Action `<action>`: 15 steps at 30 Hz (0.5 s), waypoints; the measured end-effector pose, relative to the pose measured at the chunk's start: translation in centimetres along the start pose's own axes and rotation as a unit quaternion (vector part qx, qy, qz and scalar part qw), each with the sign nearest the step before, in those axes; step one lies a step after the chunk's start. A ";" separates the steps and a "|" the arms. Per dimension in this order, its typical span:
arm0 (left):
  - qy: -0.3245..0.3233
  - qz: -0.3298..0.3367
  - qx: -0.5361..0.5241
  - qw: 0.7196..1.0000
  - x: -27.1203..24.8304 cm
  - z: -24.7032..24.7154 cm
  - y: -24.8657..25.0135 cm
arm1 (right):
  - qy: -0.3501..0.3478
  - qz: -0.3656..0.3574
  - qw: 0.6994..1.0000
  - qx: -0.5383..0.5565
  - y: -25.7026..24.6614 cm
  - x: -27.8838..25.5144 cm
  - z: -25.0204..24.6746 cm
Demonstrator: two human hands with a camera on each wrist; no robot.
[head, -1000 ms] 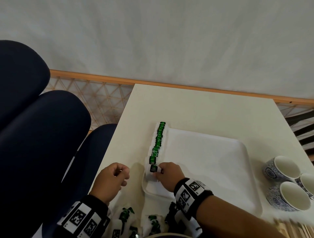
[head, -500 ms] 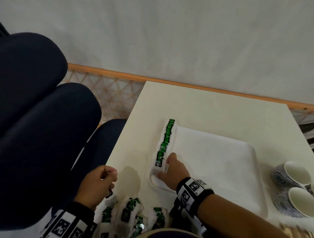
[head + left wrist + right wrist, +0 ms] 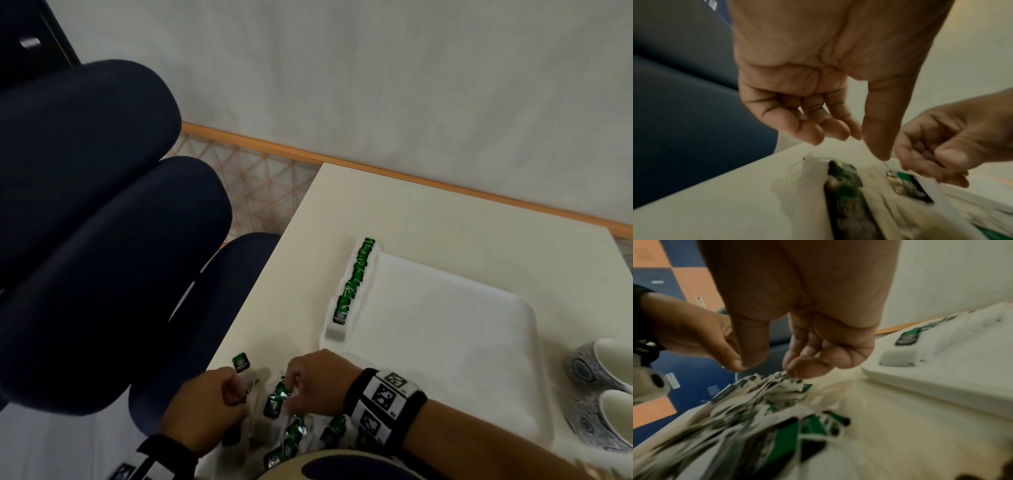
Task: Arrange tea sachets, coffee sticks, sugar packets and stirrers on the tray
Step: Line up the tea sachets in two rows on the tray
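Grip: right hand (image 3: 317, 385) left the tray (image 3: 445, 346), pinched a tea sachet (image 3: 275, 399) from the tabletop pile beside it | left hand (image 3: 209, 407) loosely curled, contents unclear | row (image 3: 356, 277) unfinished.

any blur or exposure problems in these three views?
Head: sharp on the tray, slight blur at the hands. Left wrist: dim, tea sachets smeared. Right wrist: heavy motion blur across the sachet pile; tray corner stays readable.

Patterned cups (image 3: 603, 387), dark blue chairs (image 3: 102, 240)
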State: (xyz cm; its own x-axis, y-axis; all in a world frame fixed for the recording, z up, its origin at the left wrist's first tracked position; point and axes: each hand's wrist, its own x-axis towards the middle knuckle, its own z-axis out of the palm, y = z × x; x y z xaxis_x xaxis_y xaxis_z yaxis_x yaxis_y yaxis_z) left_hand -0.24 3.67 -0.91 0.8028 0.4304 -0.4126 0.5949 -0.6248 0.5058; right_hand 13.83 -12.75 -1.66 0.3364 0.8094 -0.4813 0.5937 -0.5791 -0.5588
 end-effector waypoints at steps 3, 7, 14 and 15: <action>0.003 -0.002 0.015 1.000 -1.0 0.6 -0.2 | 0.000 0.041 0.999 -0.032 -0.6 0.3 0.8; 0.024 0.000 0.025 0.999 -1.5 2.0 -1.0 | 0.010 0.046 0.998 -0.043 -1.2 0.2 1.0; 0.052 0.003 0.011 0.999 -1.3 3.7 -1.9 | 0.020 0.019 0.999 -0.024 -2.2 0.1 2.0; 0.053 0.002 0.012 0.999 -1.3 3.8 -1.8 | 0.024 0.018 0.999 -0.032 -2.2 0.1 2.0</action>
State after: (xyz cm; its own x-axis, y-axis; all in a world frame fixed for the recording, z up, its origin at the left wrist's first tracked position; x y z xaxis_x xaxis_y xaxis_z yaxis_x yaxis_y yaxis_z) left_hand -2.51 1.79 -4.17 0.8059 0.4933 -0.3272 0.5912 -0.6414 0.4890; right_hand 11.05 -11.58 -1.84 0.3920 0.7931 -0.4662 0.6263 -0.6012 -0.4963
